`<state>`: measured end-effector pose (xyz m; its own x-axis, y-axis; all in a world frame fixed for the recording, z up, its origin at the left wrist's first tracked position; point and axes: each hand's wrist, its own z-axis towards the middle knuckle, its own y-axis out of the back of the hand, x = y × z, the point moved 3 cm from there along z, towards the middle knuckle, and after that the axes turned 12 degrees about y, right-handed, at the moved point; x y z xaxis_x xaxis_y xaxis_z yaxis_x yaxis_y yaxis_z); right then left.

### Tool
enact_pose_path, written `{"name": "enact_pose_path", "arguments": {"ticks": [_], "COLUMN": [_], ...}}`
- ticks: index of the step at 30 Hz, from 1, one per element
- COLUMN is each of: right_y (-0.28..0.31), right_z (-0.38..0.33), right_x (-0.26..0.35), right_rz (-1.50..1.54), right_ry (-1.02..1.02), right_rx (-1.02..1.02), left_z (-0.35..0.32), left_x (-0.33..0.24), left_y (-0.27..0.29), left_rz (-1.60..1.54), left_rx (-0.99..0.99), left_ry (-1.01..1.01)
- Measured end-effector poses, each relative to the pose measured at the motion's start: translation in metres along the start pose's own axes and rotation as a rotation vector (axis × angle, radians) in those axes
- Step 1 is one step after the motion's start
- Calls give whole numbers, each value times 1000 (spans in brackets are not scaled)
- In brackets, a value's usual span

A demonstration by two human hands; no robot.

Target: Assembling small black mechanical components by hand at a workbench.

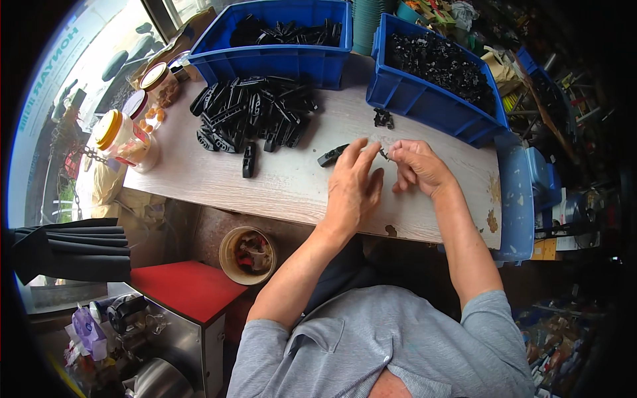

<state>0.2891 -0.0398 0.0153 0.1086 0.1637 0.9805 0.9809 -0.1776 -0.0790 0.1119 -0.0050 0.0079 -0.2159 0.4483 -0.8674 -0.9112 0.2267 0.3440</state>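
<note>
Small dark metal clip (385, 154): pinched at fingertips of right hand (417, 167), just above counter (292, 182), between both hands. Too small to tell exact shape.

Left hand (352, 186): fingers spread and loose, palm down, holding nothing; fingertips close to clip. Long black plastic piece (332, 155) lying flat on counter just beyond left fingertips, apart from them.

Heap of same black pieces (252, 118) farther left on counter; one stray piece (248, 160) lying alone below heap. Small cluster of dark parts (383, 119) beside right blue bin (431, 99), itself full of small black parts. Left blue bin (279, 56) holding longer black pieces.

Judgement for step in hand: keep pinch firm but at clip's very end, leaving mating end free. Bring left hand onto long black piece, steady it flat before joining. Work low over counter, so a dropped clip stays near. Avoid sweeping cluster off counter edge.
</note>
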Motion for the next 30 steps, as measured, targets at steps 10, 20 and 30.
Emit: {"name": "enact_pose_path", "arguments": {"ticks": [10,20,30], "right_y": [-7,-13,-12], "right_z": [-15,-21,-21], "right_x": [-11,-13,-22], "right_rz": [70,47,102], "right_ry": [147,200,264], "right_rx": [2,-119,-146], "left_z": [8,12,2], "left_x": [26,28,9], "left_y": [-20,-14,33], "left_rz": [-519,-737,230], "left_rx": [392,435,-246], "left_ry": [460,636,-48]}}
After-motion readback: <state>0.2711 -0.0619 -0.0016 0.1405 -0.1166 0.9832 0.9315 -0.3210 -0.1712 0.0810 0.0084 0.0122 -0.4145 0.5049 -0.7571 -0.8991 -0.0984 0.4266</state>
